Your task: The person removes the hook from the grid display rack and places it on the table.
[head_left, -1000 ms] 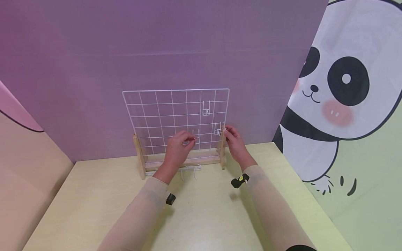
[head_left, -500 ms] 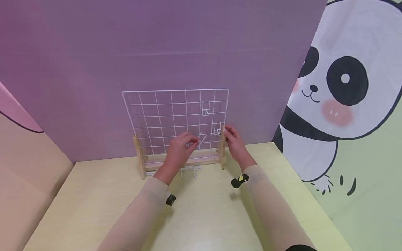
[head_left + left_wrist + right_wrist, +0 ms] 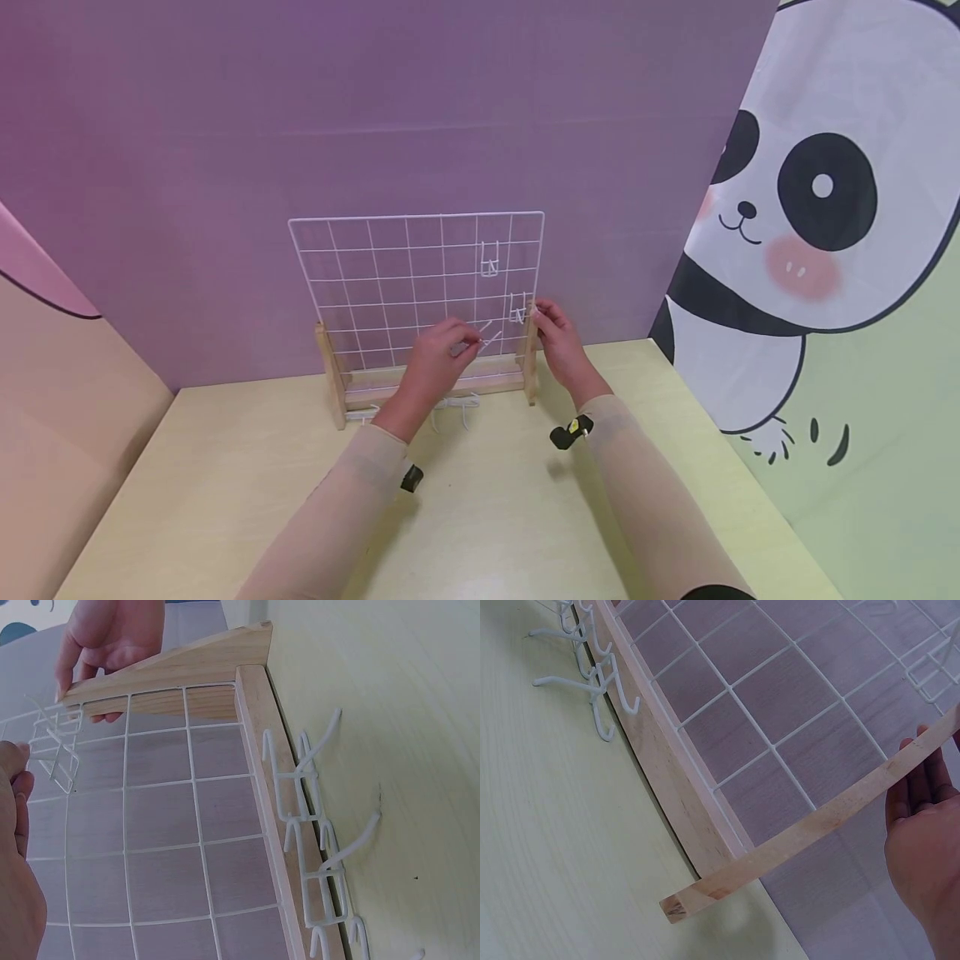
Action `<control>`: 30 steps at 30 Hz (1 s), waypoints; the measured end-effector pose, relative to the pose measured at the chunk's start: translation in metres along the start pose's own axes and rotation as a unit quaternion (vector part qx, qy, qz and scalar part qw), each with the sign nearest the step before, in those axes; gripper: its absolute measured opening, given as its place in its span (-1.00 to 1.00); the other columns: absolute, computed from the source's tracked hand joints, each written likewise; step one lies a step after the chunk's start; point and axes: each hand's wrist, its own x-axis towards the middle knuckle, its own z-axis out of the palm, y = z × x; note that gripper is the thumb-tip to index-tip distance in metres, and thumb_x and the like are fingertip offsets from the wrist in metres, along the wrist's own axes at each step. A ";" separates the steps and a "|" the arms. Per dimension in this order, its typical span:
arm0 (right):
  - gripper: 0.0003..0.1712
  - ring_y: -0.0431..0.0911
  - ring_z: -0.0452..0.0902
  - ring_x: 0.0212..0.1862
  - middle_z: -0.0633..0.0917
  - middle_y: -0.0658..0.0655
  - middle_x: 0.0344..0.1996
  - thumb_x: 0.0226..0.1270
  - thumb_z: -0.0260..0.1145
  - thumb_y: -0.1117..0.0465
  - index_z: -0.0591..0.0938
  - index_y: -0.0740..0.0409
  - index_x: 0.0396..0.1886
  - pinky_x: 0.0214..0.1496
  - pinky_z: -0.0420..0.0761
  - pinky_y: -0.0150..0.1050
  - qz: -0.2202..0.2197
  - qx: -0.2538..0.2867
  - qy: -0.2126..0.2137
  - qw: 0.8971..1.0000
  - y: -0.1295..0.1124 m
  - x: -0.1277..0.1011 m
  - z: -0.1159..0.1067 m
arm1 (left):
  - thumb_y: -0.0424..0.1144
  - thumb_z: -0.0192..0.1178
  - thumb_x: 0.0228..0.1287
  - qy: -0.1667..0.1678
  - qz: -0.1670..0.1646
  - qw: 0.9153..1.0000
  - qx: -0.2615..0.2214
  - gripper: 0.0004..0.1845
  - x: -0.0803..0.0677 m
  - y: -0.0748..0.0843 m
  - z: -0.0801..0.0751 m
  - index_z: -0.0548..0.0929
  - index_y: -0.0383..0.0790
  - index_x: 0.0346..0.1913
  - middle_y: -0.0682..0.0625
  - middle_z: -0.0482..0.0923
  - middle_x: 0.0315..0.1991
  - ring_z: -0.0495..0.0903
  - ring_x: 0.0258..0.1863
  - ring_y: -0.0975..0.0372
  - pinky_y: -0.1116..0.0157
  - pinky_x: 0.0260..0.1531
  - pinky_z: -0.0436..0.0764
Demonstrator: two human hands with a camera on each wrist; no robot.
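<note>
My left hand [image 3: 442,358] pinches a small white wire hook [image 3: 489,337] in front of the lower right of a white wire grid panel [image 3: 416,217]. The hook's two prongs point up and to the right. In the left wrist view, the thumb [image 3: 13,759] and finger grip its arm, and the hook overlaps the grid wires. My right hand [image 3: 562,346] holds the top of the stand's right wooden post [image 3: 531,358], with fingers behind it in the right wrist view. Two similar hooks hang on the grid, an upper hook [image 3: 489,267] and a lower hook [image 3: 517,313] beside the right hand.
Several loose white hooks [image 3: 311,877] lie in a row on the table along the front of the wooden base [image 3: 487,384]. A left wooden post [image 3: 330,375] bears the panel's other side. A purple backdrop [image 3: 225,208] stands behind the pale table [image 3: 247,483].
My left hand has moved slightly right with the hook, whose prongs have turned from upright to slanting right. The right hand stays at the post.
</note>
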 end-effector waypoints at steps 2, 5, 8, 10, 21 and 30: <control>-0.77 -0.17 0.55 0.08 0.65 -0.07 -0.02 0.78 0.13 0.31 0.63 -0.11 0.07 0.28 0.50 -0.29 0.000 0.001 -0.001 1.000 -0.001 0.000 0.000 | -0.46 0.51 0.39 -0.007 0.003 1.000 0.008 -0.90 0.000 -0.001 0.002 0.85 -0.27 -0.11 -0.02 0.78 -0.14 0.80 -0.12 0.09 0.16 -0.05 0.82; -0.77 -0.17 0.55 0.08 0.65 -0.07 -0.03 0.78 0.14 0.32 0.63 -0.10 0.06 0.28 0.50 -0.29 -0.001 0.002 -0.001 1.000 -0.001 -0.001 0.001 | -0.45 0.51 0.40 -0.019 0.008 1.000 0.020 -0.90 0.000 -0.001 0.005 0.85 -0.26 -0.10 -0.02 0.78 -0.13 0.80 -0.11 0.10 0.18 -0.04 0.81; -0.79 -0.17 0.56 0.08 0.65 -0.07 -0.04 0.78 0.15 0.32 0.63 -0.08 0.07 0.28 0.50 -0.29 -0.003 -0.001 -0.001 1.000 -0.002 -0.001 0.001 | -0.45 0.50 0.41 -0.029 0.017 0.999 0.028 -0.91 0.000 -0.001 0.007 0.84 -0.26 -0.10 -0.01 0.77 -0.14 0.78 -0.12 0.11 0.20 -0.06 0.81; -0.80 -0.17 0.55 0.08 0.65 -0.08 -0.04 0.77 0.15 0.32 0.63 -0.07 0.08 0.28 0.50 -0.29 -0.006 -0.002 -0.004 1.000 -0.002 -0.001 0.001 | -0.46 0.50 0.40 -0.035 0.028 0.998 0.034 -0.91 -0.001 -0.001 0.008 0.85 -0.27 -0.10 -0.02 0.77 -0.14 0.78 -0.13 0.10 0.19 -0.06 0.82; -0.81 -0.16 0.55 0.08 0.66 -0.09 -0.06 0.79 0.14 0.31 0.62 -0.05 0.09 0.27 0.50 -0.29 -0.006 -0.005 -0.006 1.000 -0.002 -0.001 0.000 | -0.47 0.53 0.36 -0.052 0.064 0.996 0.037 -0.88 -0.006 -0.007 0.019 0.85 -0.25 -0.12 -0.01 0.75 -0.16 0.78 -0.16 0.14 0.23 -0.05 0.81; -0.79 -0.17 0.55 0.08 0.67 -0.08 -0.04 0.78 0.14 0.32 0.64 -0.06 0.09 0.26 0.51 -0.28 -0.006 -0.003 -0.003 1.000 0.000 0.000 -0.001 | -0.47 0.52 0.37 -0.061 0.068 0.995 0.037 -0.88 -0.012 -0.009 0.024 0.84 -0.26 -0.12 -0.02 0.73 -0.19 0.76 -0.18 0.12 0.19 -0.08 0.81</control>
